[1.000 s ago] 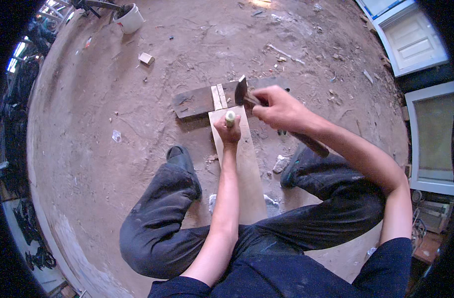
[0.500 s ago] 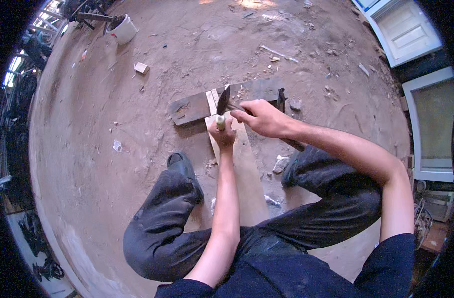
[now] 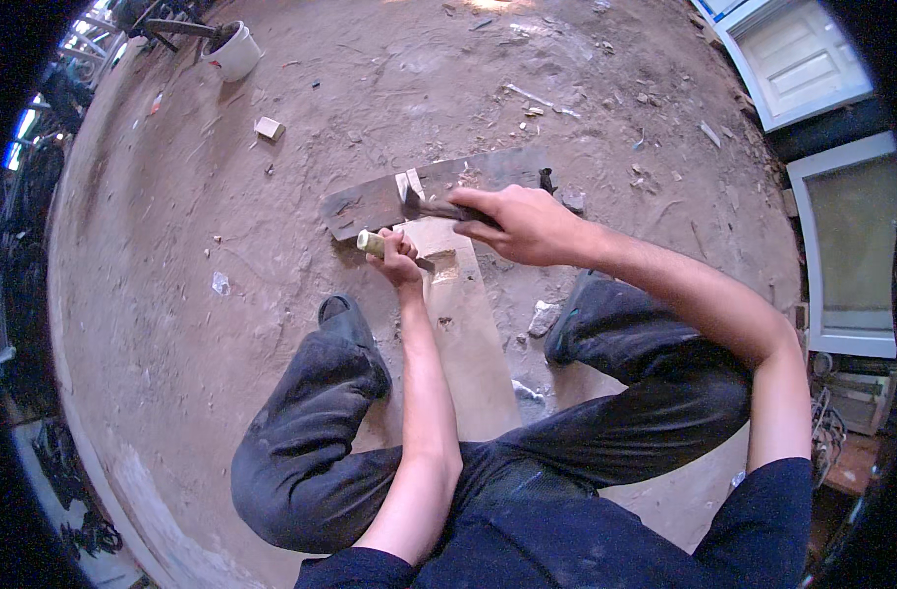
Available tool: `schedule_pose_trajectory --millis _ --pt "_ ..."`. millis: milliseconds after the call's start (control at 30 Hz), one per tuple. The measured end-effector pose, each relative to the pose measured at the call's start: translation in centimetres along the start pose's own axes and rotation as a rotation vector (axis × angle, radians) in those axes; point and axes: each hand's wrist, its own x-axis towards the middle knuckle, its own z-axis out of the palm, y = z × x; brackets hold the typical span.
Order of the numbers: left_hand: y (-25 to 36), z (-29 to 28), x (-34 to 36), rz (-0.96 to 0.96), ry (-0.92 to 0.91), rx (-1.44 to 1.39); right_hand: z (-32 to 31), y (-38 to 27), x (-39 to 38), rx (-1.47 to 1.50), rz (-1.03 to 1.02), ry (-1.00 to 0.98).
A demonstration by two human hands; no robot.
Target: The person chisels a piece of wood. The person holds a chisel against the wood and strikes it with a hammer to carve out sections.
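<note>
While the left hand (image 3: 401,263) grips a chisel (image 3: 375,244) on the plank (image 3: 473,324), the right hand (image 3: 522,222) clutches a hammer (image 3: 431,205) — near the plank's far end.

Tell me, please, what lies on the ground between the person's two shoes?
In the head view, the pale wooden plank runs between the left shoe and right shoe, with a small pale rubble chunk beside the right one.

Rough workshop or building site, dusty dirt floor (image 3: 222,373), scattered wood scraps (image 3: 268,128), white bucket (image 3: 234,51), leaning door panels (image 3: 797,59)
</note>
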Motion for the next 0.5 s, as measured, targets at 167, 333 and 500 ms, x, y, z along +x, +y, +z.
schedule_pose_trajectory --millis 167,333,500 --pt "1.2 0.1 -0.2 -0.098 -0.184 0.004 1.3 3.0 -1.7 -0.110 0.054 -0.069" --pt "3.2 4.0 -1.7 -0.139 -0.244 0.307 -0.2 2.8 -2.5 -0.132 0.090 -0.114" --pt "4.1 5.3 -1.6 -0.097 -0.354 0.537 -0.8 2.8 -2.6 -0.090 0.137 0.016"
